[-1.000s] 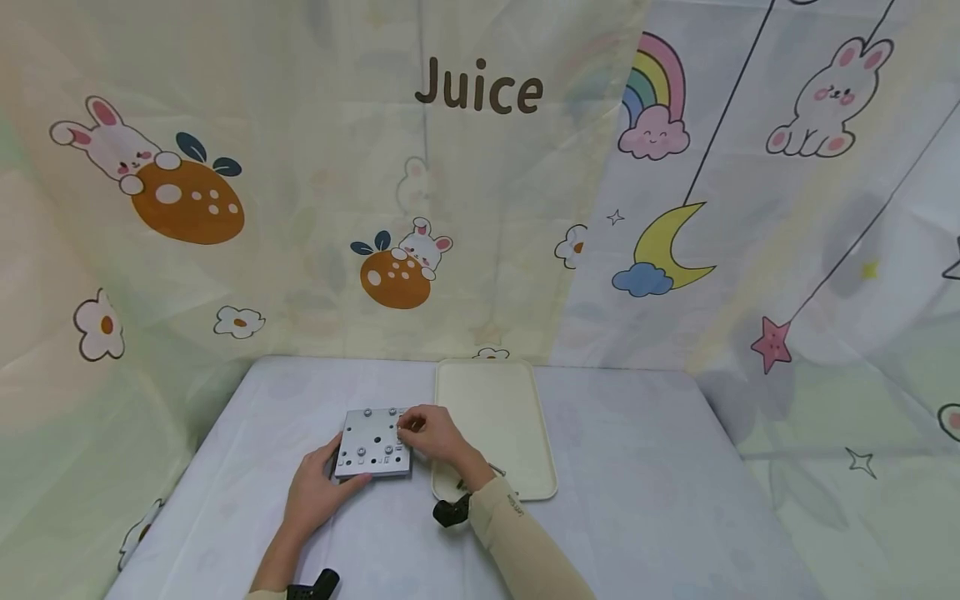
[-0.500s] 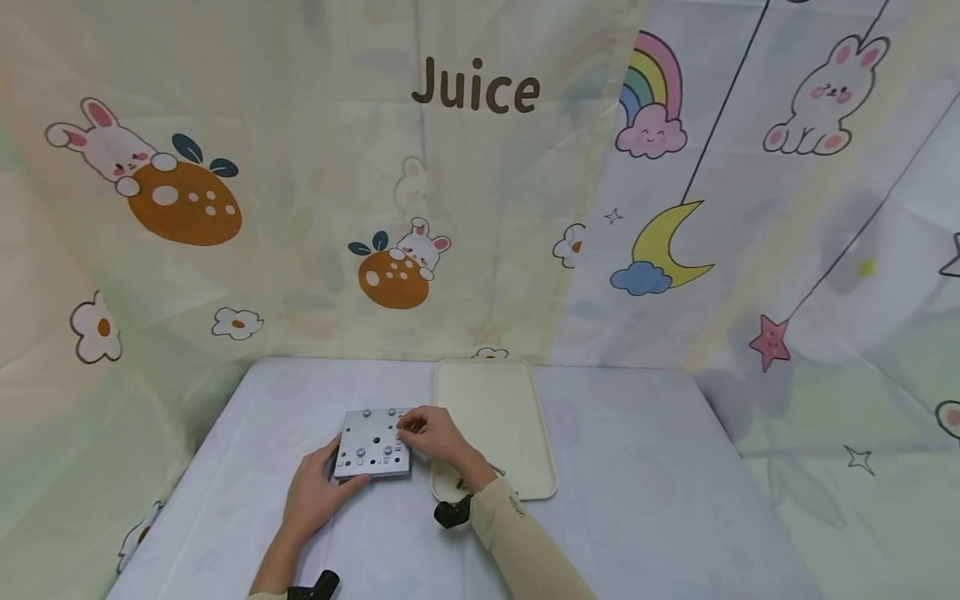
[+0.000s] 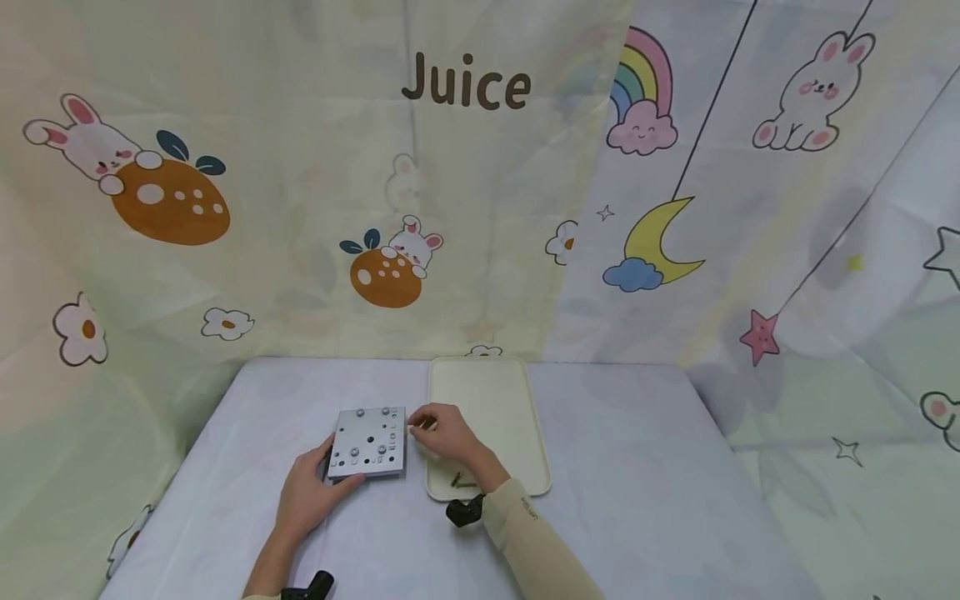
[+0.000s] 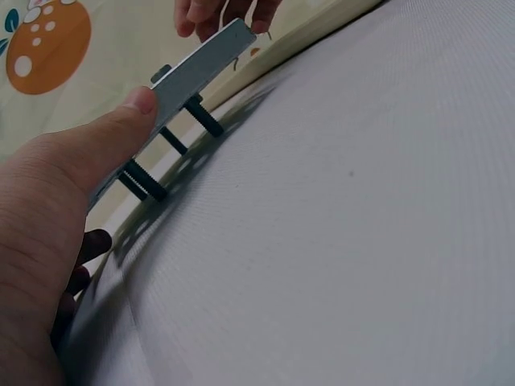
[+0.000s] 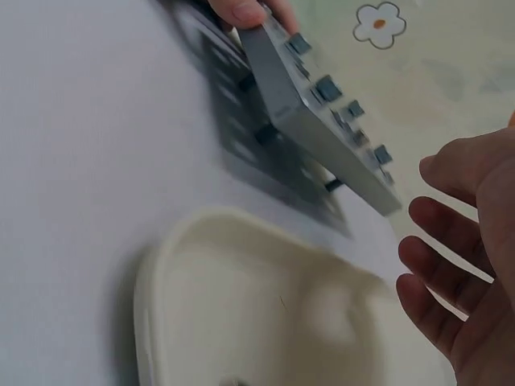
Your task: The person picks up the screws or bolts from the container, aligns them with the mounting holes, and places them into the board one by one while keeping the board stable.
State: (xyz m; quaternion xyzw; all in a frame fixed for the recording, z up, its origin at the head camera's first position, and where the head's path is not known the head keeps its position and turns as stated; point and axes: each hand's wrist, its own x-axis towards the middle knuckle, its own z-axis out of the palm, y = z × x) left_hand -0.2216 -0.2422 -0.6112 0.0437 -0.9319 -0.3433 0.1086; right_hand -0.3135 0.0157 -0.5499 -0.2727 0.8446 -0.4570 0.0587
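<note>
In the head view my left hand grips a square metal plate by its left side and front edge, the thumb on the near edge. The plate has several holes, and bolts sit in some of them. Bolt heads stand on its top in the right wrist view. Threaded bolt shanks stick out below it in the left wrist view, over a shadow on the table. Just beyond the plate's right edge is my right hand, its fingers loosely bent with nothing seen between thumb and fingertips.
A cream tray lies right of the plate, partly under my right forearm. Small dark screws lie at its near end. A white cloth covers the table, and a printed curtain hangs behind.
My right hand has drawn back from the plate's right side to beyond its edge. My left hand still holds the plate. The head view has shifted slightly.
</note>
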